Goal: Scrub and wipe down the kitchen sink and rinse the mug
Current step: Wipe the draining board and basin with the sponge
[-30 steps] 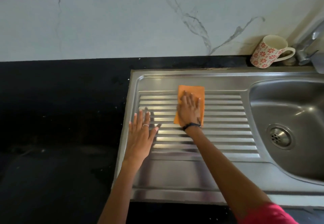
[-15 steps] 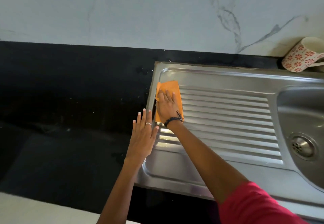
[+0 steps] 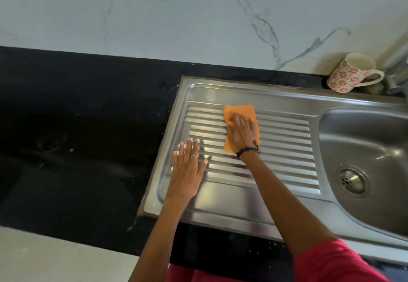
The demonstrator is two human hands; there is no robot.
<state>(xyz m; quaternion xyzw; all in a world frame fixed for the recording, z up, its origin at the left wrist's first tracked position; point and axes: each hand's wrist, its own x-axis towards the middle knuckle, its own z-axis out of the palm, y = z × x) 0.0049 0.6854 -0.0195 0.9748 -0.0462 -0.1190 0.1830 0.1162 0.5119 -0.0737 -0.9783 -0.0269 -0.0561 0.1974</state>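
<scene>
Right now we are wiping the ribbed stainless-steel draining board (image 3: 276, 149) of the kitchen sink, with our right hand (image 3: 241, 132) spread flat, fingers extended, pressing the orange rectangular cleaning cloth (image 3: 239, 110) against the ridges rather than gripping it. The cloth sits toward the board's 11 o'clock area, its far edge touching the flat rim above the ribs. Our left hand (image 3: 187, 171) lies open and empty, palm down, at the board's 8 o'clock side, holding nothing.

At 3 o'clock from the cloth lies the steel sink basin (image 3: 364, 149) with its round drain strainer (image 3: 352, 181). The white ceramic mug with red flower print (image 3: 351, 74) stands at 1 o'clock, on the black desk (image 3: 88, 105) just behind the sink rim, against the white marble-veined wall (image 3: 198, 16) and close beside what looks like the tap base at the frame edge.

We judge the risks modest: under a flat palm only, the cloth could bunch or slip out on the ridges, leaving grooves unwiped. A long sweep toward 1 o'clock could knock the mug. The braced left hand might slide if the steel is wet.
</scene>
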